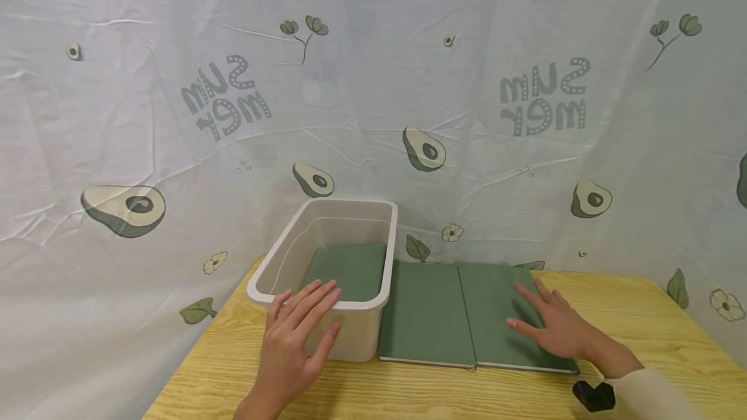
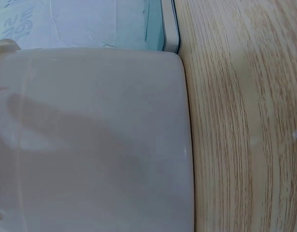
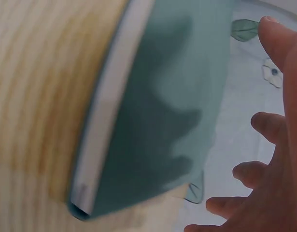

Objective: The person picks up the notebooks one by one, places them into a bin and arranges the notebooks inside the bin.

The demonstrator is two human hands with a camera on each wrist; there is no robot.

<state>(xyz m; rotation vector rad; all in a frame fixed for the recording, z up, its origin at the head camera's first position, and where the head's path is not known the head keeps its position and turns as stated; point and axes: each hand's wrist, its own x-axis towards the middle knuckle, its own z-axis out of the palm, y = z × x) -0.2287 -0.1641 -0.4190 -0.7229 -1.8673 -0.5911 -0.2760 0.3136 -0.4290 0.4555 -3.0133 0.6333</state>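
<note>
A pale grey plastic bin (image 1: 325, 336) stands on the table with a green hardcover book (image 1: 350, 268) lying inside it. My left hand (image 1: 294, 342) is at the bin's near rim, fingers straight; whether it touches the rim I cannot tell. The bin's outer wall (image 2: 100, 135) fills most of the left wrist view. Right of the bin, two more green hardcover books lie flat side by side, a left one (image 1: 428, 316) and a right one (image 1: 496, 316). My right hand (image 1: 554, 323) hovers with spread fingers over the right book, casting a shadow on its cover (image 3: 138, 135).
The wooden table (image 1: 630, 303) extends to the right of the books and in front of the bin. A whitish curtain (image 1: 373, 83) printed with avocados and flowers hangs behind the table and down its left side. A black strap piece (image 1: 594, 396) sits at my right sleeve.
</note>
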